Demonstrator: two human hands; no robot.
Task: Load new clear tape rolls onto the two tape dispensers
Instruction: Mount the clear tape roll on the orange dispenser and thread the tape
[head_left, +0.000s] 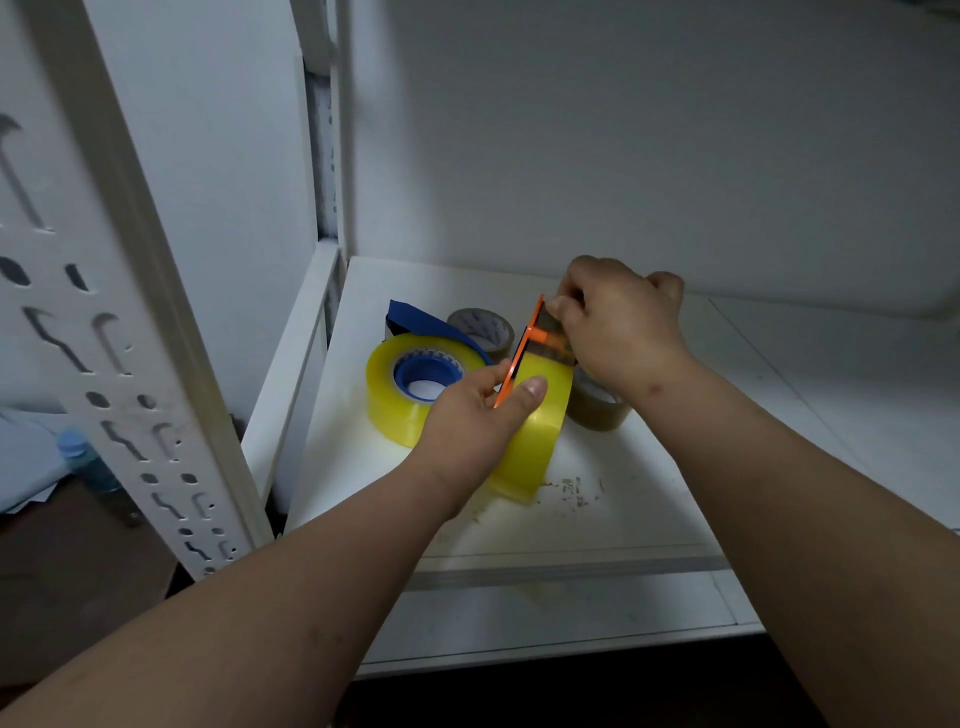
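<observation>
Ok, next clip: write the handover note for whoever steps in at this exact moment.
Left hand: gripping the upright clear tape roll and orange dispenser.
Right hand: pinching at the orange dispenser's top end; what it pinches is hidden.
On the white shelf: blue dispenser lying flat with a clear roll already on it; two brown tape rolls behind.
Done: blue dispenser looks loaded.
Left: finish the orange dispenser; whether its tape is threaded can't be seen.

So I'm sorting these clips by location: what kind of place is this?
Probably a storeroom or packing area. The person works on a white metal shelf held by a slotted upright of boltless racking, and several packing tape rolls sit together on it, with a plain white wall behind.
</observation>
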